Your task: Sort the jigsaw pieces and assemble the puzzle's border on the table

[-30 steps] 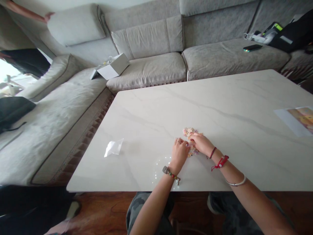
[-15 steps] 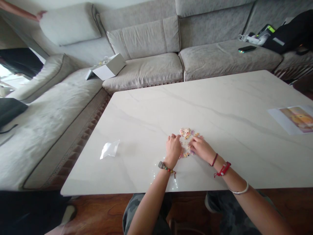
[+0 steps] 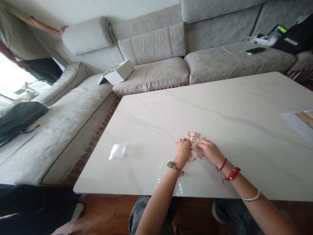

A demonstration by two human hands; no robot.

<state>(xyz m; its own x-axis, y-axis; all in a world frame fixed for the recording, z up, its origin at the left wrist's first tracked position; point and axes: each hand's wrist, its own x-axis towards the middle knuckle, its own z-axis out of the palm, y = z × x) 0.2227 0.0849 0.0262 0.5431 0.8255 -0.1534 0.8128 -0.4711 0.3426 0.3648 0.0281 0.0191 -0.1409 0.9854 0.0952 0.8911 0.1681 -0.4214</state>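
Observation:
Small pastel jigsaw puzzle pieces [image 3: 192,135] lie in a loose cluster on the white marbled table [image 3: 151,120]. At the cluster's left side is my left hand [image 3: 184,150], its fingers curled down among the pieces. My right hand [image 3: 209,150] reaches in from the right, thumb and fingers drawn together over the pieces. Both hands look closed, but the fingertips are too small and partly covered to show what they hold. Some pieces are hidden beneath the hands.
A clear plastic bag [image 3: 118,150] lies on the table to the left, and a printed picture sheet [image 3: 298,125] at the right edge. A grey sofa [image 3: 156,71] borders the table, bearing a white box [image 3: 119,72] and a phone [image 3: 255,51]. Another person [image 3: 26,42] stands far left.
The view has shifted left, so everything appears farther right and more of the other person shows. My hands stay at the pieces, with the left fingers slightly shifted among them.

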